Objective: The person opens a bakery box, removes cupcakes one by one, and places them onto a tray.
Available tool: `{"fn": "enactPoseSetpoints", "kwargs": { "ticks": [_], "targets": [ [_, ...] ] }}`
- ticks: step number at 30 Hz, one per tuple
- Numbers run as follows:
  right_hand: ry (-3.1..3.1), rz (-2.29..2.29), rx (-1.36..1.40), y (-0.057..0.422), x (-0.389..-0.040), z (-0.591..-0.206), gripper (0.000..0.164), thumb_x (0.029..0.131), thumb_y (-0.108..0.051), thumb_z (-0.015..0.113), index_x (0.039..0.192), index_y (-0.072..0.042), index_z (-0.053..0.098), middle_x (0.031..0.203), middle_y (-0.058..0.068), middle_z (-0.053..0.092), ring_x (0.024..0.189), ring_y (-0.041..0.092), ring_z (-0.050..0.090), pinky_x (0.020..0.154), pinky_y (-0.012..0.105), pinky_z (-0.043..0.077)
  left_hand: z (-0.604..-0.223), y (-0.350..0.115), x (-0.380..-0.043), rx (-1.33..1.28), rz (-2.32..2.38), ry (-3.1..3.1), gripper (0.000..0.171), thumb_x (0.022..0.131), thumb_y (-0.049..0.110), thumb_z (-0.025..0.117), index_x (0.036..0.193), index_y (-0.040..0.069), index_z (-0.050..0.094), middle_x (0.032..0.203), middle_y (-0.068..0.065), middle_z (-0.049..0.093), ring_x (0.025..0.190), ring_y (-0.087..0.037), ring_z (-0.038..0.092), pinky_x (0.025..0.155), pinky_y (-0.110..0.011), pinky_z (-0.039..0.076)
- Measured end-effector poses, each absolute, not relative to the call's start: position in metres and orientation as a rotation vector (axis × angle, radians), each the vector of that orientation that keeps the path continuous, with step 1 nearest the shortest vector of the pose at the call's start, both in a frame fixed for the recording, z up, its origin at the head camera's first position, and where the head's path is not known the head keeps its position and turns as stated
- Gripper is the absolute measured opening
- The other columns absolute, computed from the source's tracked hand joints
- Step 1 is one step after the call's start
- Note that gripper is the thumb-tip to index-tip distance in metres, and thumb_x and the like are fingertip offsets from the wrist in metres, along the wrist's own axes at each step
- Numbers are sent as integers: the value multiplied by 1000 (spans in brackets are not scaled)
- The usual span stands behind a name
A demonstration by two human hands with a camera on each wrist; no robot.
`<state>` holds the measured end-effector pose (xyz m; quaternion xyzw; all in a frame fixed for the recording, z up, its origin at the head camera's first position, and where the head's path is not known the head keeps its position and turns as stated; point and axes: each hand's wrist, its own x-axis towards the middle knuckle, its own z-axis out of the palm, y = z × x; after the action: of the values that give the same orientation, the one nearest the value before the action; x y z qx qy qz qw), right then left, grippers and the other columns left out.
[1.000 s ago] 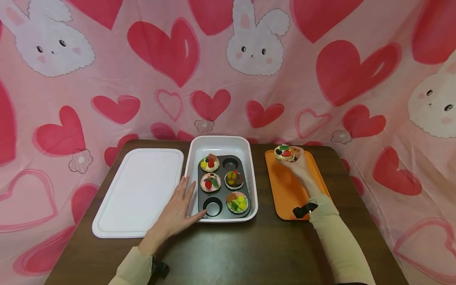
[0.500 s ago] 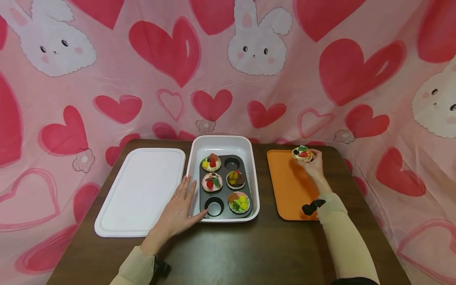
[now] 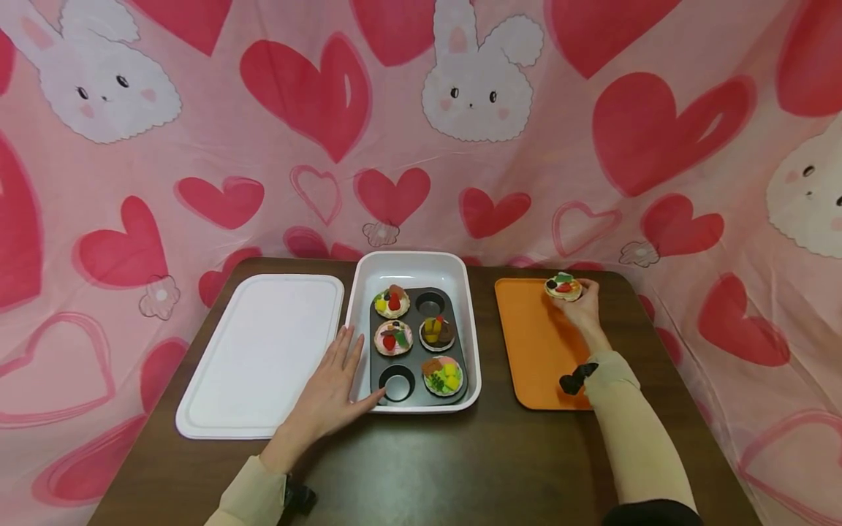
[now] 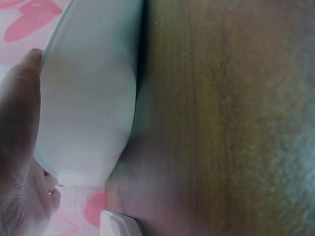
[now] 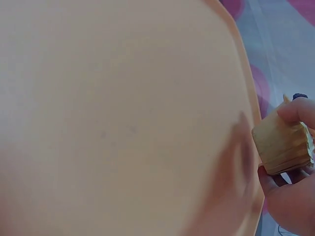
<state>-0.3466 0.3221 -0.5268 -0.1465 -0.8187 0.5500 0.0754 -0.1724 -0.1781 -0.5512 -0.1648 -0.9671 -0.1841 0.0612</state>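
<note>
My right hand (image 3: 584, 310) pinches a fruit tart (image 3: 563, 286) with red, green and dark toppings, over the far end of the orange tray (image 3: 533, 343). In the right wrist view, the thumb and fingers grip the pale pleated side of the tart (image 5: 280, 140), a little above the tray. My left hand (image 3: 329, 391), its fingers straight and spread, rests on the left and near rim of the white basin (image 3: 475, 343). Inside the basin lies a dark muffin tin (image 3: 417, 359). Several tarts sit in its cups; bare bottoms show in the far right and near left cups.
To the left of the basin lies a white board (image 3: 263, 351) with a raised rim. All of it stands on a dark wooden table (image 3: 460, 467). A pink cloth (image 3: 395, 95) with hearts and rabbits hangs close behind the table.
The right hand has moved to the right with the tart, over the orange tray's far end, and then slowed. The left hand has kept its place on the basin.
</note>
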Motion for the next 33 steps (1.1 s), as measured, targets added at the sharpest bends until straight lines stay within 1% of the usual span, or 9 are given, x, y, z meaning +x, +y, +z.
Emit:
{"fn": "enactPoseSetpoints", "kwargs": {
  "ticks": [3, 10, 17, 24, 26, 29, 33],
  "targets": [
    [-2451, 1654, -465, 322, -348, -530, 86, 96, 8, 74, 160, 7, 17, 171, 39, 32, 162, 49, 36, 139, 53, 27, -552, -177, -172, -498, -549, -2925, 110, 91, 71, 69, 172, 5, 33, 185, -19, 18, 172, -43, 20, 135, -62, 31],
    [-2433, 1665, -463, 322, -349, -537, 86, 97, 7, 74, 160, 7, 16, 170, 38, 32, 161, 49, 37, 139, 52, 27, -552, -176, -171, -494, -560, -2928, 111, 90, 71, 70, 173, 6, 32, 185, -18, 17, 172, -42, 19, 135, -62, 31],
    [-2441, 1640, -452, 324, -349, -541, 85, 97, 6, 74, 161, 9, 18, 170, 39, 31, 161, 50, 36, 138, 55, 28, -552, -176, -171, -492, -563, -2927, 111, 91, 70, 70, 173, 6, 32, 185, -19, 18, 172, -42, 19, 135, -62, 30],
    [-2490, 1576, -403, 325, -348, -544, 83, 97, 3, 75, 160, 10, 21, 167, 41, 35, 159, 53, 37, 137, 58, 28, -553, -176, -171, -490, -556, -2922, 111, 91, 70, 71, 173, 6, 32, 185, -19, 18, 172, -43, 19, 134, -62, 31],
    [-2507, 1542, -391, 326, -348, -546, 82, 98, 1, 75, 160, 11, 23, 166, 41, 35, 159, 53, 37, 137, 60, 29, -553, -176, -171, -488, -558, -2927, 111, 91, 69, 70, 173, 6, 31, 185, -19, 17, 173, -42, 19, 135, -62, 30],
    [-2556, 1432, -375, 328, -345, -547, 80, 98, -6, 77, 160, 9, 28, 166, 39, 40, 158, 53, 40, 135, 61, 31, -552, -176, -171, -484, -558, -2935, 111, 91, 70, 70, 173, 6, 30, 186, -18, 16, 173, -42, 18, 136, -61, 29],
    [-2635, 1253, -299, 335, -341, -548, 80, 98, -17, 79, 159, 10, 34, 161, 40, 47, 152, 56, 45, 132, 66, 34, -551, -177, -170, -487, -559, -2936, 111, 91, 69, 70, 173, 6, 30, 186, -18, 16, 173, -42, 17, 136, -61, 29]
  ]
}}
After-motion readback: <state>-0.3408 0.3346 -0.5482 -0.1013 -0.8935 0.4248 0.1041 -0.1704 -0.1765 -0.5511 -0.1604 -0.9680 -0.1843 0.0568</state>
